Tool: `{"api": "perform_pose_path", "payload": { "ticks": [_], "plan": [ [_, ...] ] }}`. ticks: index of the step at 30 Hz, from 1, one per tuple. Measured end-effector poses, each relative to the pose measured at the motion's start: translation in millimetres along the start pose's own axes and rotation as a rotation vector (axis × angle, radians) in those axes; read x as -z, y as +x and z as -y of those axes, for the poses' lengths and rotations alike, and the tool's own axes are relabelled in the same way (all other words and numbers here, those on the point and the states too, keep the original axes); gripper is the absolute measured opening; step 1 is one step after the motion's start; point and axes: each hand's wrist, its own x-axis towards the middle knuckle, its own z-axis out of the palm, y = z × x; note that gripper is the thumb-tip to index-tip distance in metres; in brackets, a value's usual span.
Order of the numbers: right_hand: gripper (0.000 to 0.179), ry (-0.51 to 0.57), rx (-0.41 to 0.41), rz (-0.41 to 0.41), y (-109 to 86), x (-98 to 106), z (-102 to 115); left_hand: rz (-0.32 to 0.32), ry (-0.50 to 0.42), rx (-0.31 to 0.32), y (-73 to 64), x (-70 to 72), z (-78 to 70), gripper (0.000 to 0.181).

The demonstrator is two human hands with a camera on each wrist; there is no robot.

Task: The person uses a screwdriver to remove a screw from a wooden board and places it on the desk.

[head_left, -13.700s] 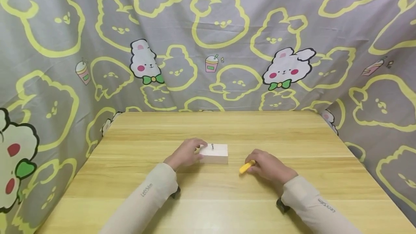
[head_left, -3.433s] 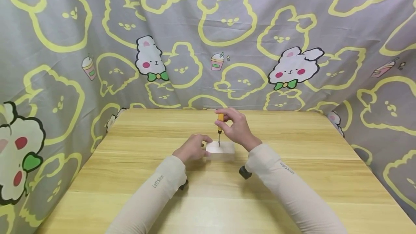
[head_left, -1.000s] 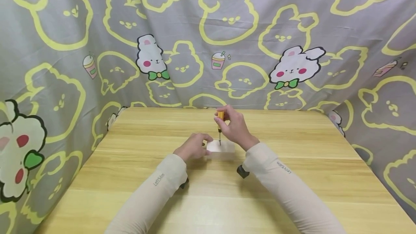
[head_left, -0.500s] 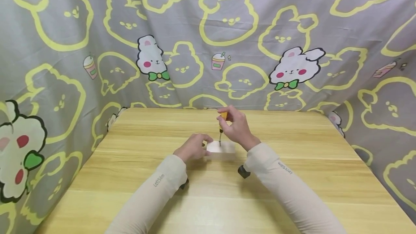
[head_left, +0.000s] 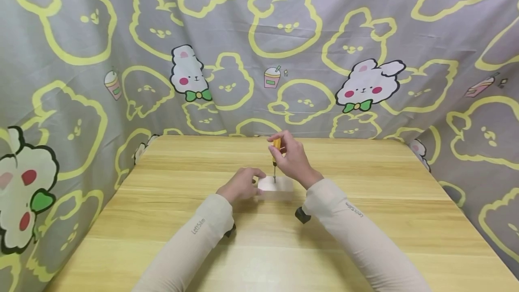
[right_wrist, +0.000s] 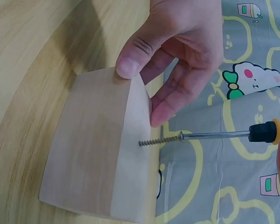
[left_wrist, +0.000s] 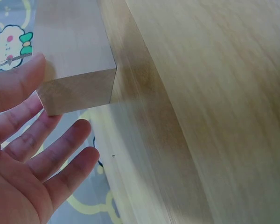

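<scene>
At the far left, my pale left sleeve [head_left: 178, 249] lay across the wood-grained table [head_left: 259, 260]. My left hand [head_left: 240, 184] pinched the left end of the pale wooden block [head_left: 283, 185], thumb on its near side, fingertips on its far side, the last two fingers spread clear of it. The block sat on the table between my hands. A screw [right_wrist: 158, 141] stood upright in its top face, much of the thread exposed, and the tip of my screwdriver [right_wrist: 214, 136] met its head. My right hand [head_left: 293, 154] pinched the yellow handle between thumb and curled fingers. Rightmost, my right sleeve [head_left: 362, 238] slanted down, lettered near the cuff. Behind everything hung grey cloth [head_left: 227, 26] printed with yellow outlines.
</scene>
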Motion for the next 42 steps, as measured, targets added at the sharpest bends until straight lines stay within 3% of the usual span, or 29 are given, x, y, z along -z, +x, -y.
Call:
{"api": "perform_pose_path", "payload": {
  "ticks": [9, 19, 34, 42],
  "plan": [
    [0.024, 0.023, 0.004, 0.028, 0.9, 0.9, 2.7, 0.005, 0.003, -0.006, 3.2, 0.3, -0.3, 0.048],
    [0.034, -0.038, 0.046, -0.042, -1.3, -4.2, 0.0, 0.002, 0.004, -0.010, 1.8, -0.8, 0.3, 0.048],
    [0.026, -0.034, 0.105, -0.062, -1.2, -3.2, -3.7, 0.006, 0.009, -0.006, 2.5, -1.2, 0.4, 0.048],
    [0.031, -0.082, 0.108, -0.115, -1.0, -2.3, -4.2, 0.004, 0.010, -0.006, 1.5, -0.4, 0.8, 0.048]
  ]
}}
